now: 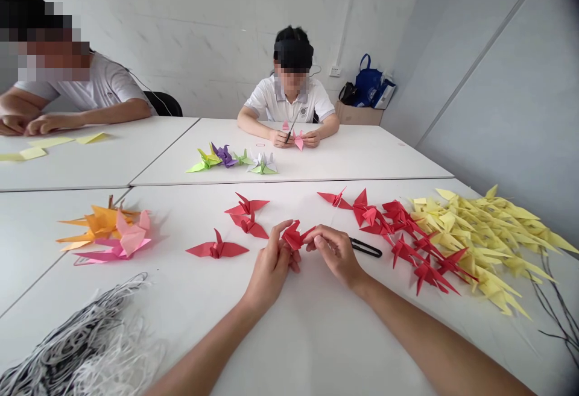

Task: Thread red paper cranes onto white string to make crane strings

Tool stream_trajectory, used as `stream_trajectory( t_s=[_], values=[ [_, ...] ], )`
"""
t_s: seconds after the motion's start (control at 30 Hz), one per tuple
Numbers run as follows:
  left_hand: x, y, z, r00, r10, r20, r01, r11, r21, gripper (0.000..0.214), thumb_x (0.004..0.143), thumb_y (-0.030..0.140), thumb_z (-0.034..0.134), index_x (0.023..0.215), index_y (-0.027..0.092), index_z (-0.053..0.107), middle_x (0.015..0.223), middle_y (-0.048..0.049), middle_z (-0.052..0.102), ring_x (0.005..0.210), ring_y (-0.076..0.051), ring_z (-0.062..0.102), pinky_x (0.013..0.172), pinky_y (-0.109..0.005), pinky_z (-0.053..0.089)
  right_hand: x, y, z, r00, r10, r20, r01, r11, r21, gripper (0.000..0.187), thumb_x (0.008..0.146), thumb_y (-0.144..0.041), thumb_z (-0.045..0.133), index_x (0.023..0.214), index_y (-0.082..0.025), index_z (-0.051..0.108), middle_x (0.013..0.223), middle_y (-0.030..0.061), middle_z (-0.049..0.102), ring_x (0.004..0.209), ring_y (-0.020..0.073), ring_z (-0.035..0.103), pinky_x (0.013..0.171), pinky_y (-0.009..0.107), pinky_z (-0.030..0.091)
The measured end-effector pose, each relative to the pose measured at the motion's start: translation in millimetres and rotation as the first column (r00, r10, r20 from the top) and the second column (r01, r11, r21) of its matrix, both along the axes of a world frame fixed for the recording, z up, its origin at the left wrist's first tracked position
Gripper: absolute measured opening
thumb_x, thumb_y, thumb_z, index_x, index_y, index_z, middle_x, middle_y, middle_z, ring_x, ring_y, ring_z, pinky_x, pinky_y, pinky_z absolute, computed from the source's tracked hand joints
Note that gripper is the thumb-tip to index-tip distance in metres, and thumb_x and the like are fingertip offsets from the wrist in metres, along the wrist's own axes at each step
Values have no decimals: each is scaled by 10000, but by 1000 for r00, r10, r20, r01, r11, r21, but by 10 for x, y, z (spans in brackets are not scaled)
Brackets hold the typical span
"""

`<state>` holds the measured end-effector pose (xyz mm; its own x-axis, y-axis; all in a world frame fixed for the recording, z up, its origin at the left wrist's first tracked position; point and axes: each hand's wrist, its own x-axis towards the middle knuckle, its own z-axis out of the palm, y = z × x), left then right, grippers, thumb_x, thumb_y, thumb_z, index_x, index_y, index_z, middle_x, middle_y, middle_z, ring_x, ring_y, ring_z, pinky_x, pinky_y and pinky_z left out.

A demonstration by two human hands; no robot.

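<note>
Red crane (294, 236): one, folded paper, held up off the worktop (289, 348) directly in front of you. Your left hand (271, 266) and right hand (337, 254) close on it from either side, nearly meeting, a grip that seems to suit something this small.

Black loop (365, 248): one, just beside your right hand, possibly a scissors handle; the rest is hidden.

Loose red cranes (217, 249): three, left of your hands, apparently set within easy reach.

Red row (407, 239): many, right of your hands, overlapping yellow cranes (479, 245), a dense heap toward the right edge. Colours seem grouped to keep batches apart.

Orange cranes (99, 224) and pink cranes (122, 242): a small cluster on the left.

White and grey cords (76, 348): a bundle at near left, with black cords (554, 305) at far right, both kept apart from the cranes, perhaps against tangling.

Mixed cranes (230, 158): a short line on the far worktop, before a co-worker (289, 91) whose hands (284, 138) hold pink paper.
</note>
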<state>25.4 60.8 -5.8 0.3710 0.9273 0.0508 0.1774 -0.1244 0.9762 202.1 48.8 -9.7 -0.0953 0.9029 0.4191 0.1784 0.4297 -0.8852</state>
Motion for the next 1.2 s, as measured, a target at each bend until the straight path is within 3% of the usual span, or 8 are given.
stream_trajectory(
  t_s=[0.17, 0.4, 0.7, 0.87, 1.0, 1.1, 1.2],
  values=[
    [-6, 7, 16, 998, 52, -29, -52, 999, 15, 382, 976, 296, 359, 1349, 299, 441, 788, 23, 689, 768, -160, 687, 807, -328, 521, -1, -8, 14, 1000, -22, -7, 22, 999, -30, 297, 990, -359, 475, 865, -193, 687, 841, 43, 670, 753, 174, 648, 715, 295, 492],
    [-21, 0, 40, 989, 59, -138, -56, 998, 30, 403, 960, 230, 329, 1340, 307, 442, 613, 62, 580, 586, -146, 541, 618, -262, 448, -9, -3, 1, 999, -34, -32, 32, 998, -47, 293, 995, -354, 473, 872, -193, 685, 844, 41, 674, 760, 169, 643, 711, 283, 496],
    [-16, -9, 34, 989, 14, -149, -5, 998, 60, 385, 979, 258, 292, 1339, 326, 412, 700, 50, 584, 628, -144, 514, 630, -250, 413, -14, 8, 14, 1000, 24, -9, -25, 998, -53, 283, 996, -321, 468, 869, -194, 687, 842, 32, 674, 749, 159, 647, 703, 273, 499],
    [-18, -9, 46, 977, -20, -212, 35, 997, 67, 202, 969, 252, 319, 1091, 271, 479, 627, 63, 511, 549, -136, 425, 546, -234, 334, -17, 14, -16, 999, 37, 1, -37, 997, -60, 260, 992, -307, 466, 864, -196, 664, 834, 35, 654, 764, 167, 633, 725, 295, 501],
    [-15, -6, 42, 975, -25, -222, 41, 997, 69, 120, 965, 239, 313, 907, 254, 417, 610, 71, 478, 524, -129, 380, 528, -231, 293, -31, 13, -53, 999, -2, -44, -1, 997, -77, 89, 966, -277, 507, 1012, -219, 556, 938, 34, 638, 761, 157, 623, 734, 308, 507],
    [-9, -10, 31, 967, -44, -249, 68, 994, 86, 116, 954, 222, 330, 853, 252, 380, 578, 81, 412, 504, -128, 298, 508, -235, 243, -38, 23, -70, 996, -55, -70, 48, 995, -87, 192, 940, -258, 545, 1120, -243, 480, 1025, 34, 613, 782, 149, 607, 758, 314, 509],
    [-4, -19, 18, 959, -79, -273, 114, 987, 114, 124, 947, 208, 342, 831, 248, 359, 583, 80, 383, 514, -129, 257, 515, -243, 222, -38, 39, -70, 998, -66, -18, 65, 996, -69, 64, 934, -247, 545, 993, -223, 554, 931, 19, 607, 801, 152, 593, 751, 288, 493]
  ],
)
